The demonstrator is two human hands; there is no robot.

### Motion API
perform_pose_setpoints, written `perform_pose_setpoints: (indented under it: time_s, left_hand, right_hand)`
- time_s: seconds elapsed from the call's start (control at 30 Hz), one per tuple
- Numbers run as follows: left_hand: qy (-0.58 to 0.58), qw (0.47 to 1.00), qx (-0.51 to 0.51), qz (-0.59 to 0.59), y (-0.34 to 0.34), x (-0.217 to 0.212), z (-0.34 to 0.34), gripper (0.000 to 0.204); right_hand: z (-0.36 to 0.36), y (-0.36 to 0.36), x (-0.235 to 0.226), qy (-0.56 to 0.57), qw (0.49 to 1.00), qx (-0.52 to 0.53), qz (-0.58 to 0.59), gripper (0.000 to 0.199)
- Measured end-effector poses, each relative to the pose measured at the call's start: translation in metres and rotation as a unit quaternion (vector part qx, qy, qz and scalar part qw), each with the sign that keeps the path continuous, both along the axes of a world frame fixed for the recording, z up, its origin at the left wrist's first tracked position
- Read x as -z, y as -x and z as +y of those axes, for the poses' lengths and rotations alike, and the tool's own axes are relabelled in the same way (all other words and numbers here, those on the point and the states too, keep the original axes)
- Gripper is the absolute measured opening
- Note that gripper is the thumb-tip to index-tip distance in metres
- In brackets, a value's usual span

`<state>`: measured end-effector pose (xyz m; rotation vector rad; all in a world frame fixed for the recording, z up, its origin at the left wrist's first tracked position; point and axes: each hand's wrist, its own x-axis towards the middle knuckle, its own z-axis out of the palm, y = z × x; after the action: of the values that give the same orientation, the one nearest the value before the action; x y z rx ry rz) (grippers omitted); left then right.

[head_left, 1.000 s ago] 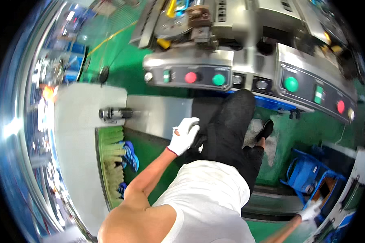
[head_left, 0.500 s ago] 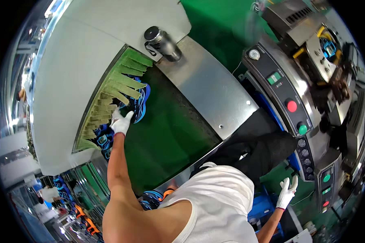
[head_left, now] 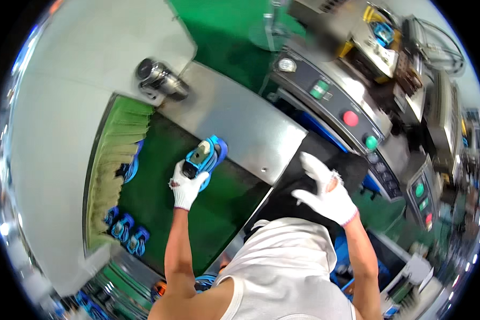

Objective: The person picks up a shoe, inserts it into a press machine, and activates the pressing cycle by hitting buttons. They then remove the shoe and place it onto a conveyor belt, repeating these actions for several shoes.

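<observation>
My left hand [head_left: 186, 186], in a white knitted glove, grips a blue and black shoe [head_left: 215, 165] by its dark end, with the thumb on one side. The shoe is held over the green conveyor belt [head_left: 170, 224], close to the metal plate along the belt's edge; whether it touches the belt I cannot tell. A grey-green patch shows on the shoe's upper side. My right hand [head_left: 325, 192], gloved the same way, is raised over my dark trousers. Its fingers and thumb are spread, and nothing is in it.
A green strip curtain [head_left: 114, 160] hangs at the machine opening on the left, partly covering another blue shoe [head_left: 133, 166]. Several blue shoes [head_left: 137, 241] stand below it. A steel flask [head_left: 162, 80] stands by the metal plate [head_left: 240, 117]. A button panel [head_left: 330, 101] stands right.
My left hand has come away from the curtain toward the metal plate, with a shoe in it. The right hand has risen from the lower right toward the middle. The whole view has turned.
</observation>
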<state>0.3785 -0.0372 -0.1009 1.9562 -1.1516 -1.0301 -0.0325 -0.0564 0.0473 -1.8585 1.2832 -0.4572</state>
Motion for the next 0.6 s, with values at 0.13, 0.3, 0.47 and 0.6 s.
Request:
perform_pose_setpoints:
  time_s: [0.13,0.3,0.47,0.6]
  left_hand:
    - [0.212,0.936,0.276,-0.043,0.089,-0.062,-0.045,0.059]
    - [0.274,0.750,0.600,-0.055,0.188,-0.156,-0.128,0.053]
    - [0.391,0.679,0.619,-0.059,0.268,-0.228,-0.189,0.068]
    - [0.465,0.717,0.513,-0.079,0.346,-0.248,-0.282,0.067]
  right_hand:
    - [-0.023,-0.033,-0.023,0.184,0.966,-0.094,0.154,0.086]
    - [-0.044,-0.011,-0.059,0.020,0.979,-0.048,0.195,0.064]
    - [-0.004,0.073,-0.047,0.004,0.964,0.250,-0.094,0.063]
    - [0.063,0.112,-0.024,-0.199,0.735,0.444,-0.472,0.073]
